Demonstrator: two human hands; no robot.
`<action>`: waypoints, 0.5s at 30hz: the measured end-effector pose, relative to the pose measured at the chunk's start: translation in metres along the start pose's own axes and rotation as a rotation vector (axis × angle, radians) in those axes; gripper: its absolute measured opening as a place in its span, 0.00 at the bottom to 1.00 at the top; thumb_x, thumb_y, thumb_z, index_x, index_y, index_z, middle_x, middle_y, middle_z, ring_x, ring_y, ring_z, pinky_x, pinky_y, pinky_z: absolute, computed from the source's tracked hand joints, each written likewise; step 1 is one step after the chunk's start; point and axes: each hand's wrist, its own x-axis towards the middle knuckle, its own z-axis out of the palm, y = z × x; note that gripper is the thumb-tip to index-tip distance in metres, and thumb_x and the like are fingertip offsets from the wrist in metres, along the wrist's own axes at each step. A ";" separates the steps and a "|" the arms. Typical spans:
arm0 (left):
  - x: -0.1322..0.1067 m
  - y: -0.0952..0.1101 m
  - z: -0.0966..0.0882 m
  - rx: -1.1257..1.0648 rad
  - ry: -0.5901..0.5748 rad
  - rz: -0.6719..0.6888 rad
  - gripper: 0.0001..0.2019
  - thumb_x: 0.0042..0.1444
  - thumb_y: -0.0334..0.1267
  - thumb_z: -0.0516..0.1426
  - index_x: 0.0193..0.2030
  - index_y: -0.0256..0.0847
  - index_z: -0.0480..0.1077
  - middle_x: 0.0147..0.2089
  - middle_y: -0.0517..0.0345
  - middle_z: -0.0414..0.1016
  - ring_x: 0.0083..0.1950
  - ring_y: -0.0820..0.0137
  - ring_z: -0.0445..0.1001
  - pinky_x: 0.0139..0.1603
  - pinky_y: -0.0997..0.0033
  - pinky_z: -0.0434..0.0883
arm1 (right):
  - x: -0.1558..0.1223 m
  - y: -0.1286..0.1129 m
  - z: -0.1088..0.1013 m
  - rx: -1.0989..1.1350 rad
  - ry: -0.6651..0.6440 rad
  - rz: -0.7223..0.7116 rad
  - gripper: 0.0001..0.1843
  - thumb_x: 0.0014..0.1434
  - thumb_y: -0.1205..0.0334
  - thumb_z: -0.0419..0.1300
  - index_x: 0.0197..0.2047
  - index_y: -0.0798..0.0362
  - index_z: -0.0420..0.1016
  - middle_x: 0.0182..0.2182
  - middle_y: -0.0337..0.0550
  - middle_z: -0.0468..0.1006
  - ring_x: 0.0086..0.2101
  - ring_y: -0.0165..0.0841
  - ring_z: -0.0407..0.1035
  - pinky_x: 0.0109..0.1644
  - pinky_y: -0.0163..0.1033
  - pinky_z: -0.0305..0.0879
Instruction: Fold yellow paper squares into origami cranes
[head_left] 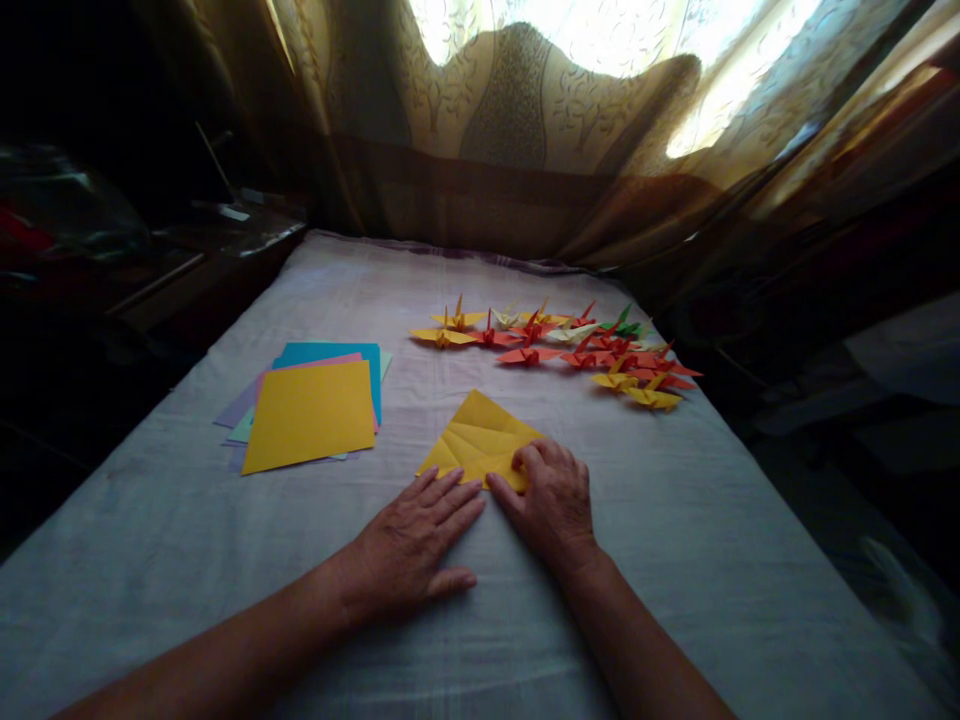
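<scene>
A folded yellow paper (476, 435) lies on the white cloth-covered table (675, 520) in front of me. My left hand (409, 545) rests flat on the cloth, fingers stretched out, fingertips touching the paper's near edge. My right hand (551, 500) presses on the paper's near right corner with its fingers bent down onto it. Several finished paper cranes (570, 345) in yellow, red, orange and green sit in a cluster beyond the paper. A stack of coloured square sheets (311, 410), yellow on top, lies to the left.
A patterned curtain (525, 110) hangs behind the table's far edge with bright light through it. Dark furniture with clutter (187, 240) stands at the left. The right side beyond the table edge is dark.
</scene>
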 end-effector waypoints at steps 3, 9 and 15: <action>-0.004 -0.003 -0.006 0.010 -0.036 -0.004 0.35 0.65 0.60 0.47 0.72 0.42 0.53 0.74 0.50 0.54 0.74 0.58 0.51 0.74 0.52 0.41 | 0.000 0.000 0.001 -0.002 0.005 0.006 0.14 0.56 0.49 0.65 0.34 0.50 0.71 0.36 0.44 0.74 0.39 0.41 0.65 0.44 0.43 0.53; -0.018 -0.020 -0.010 0.043 -0.041 -0.013 0.36 0.65 0.63 0.43 0.73 0.44 0.50 0.74 0.52 0.54 0.75 0.57 0.48 0.73 0.49 0.32 | 0.001 -0.002 -0.001 0.015 -0.007 0.033 0.14 0.56 0.49 0.65 0.33 0.50 0.70 0.35 0.43 0.74 0.40 0.40 0.65 0.45 0.43 0.52; -0.040 -0.042 -0.014 0.140 -0.025 -0.054 0.36 0.65 0.63 0.43 0.73 0.46 0.52 0.72 0.53 0.57 0.75 0.54 0.48 0.72 0.46 0.27 | 0.002 -0.002 0.000 0.003 -0.009 0.037 0.14 0.56 0.48 0.64 0.33 0.50 0.71 0.35 0.44 0.74 0.39 0.40 0.64 0.44 0.43 0.52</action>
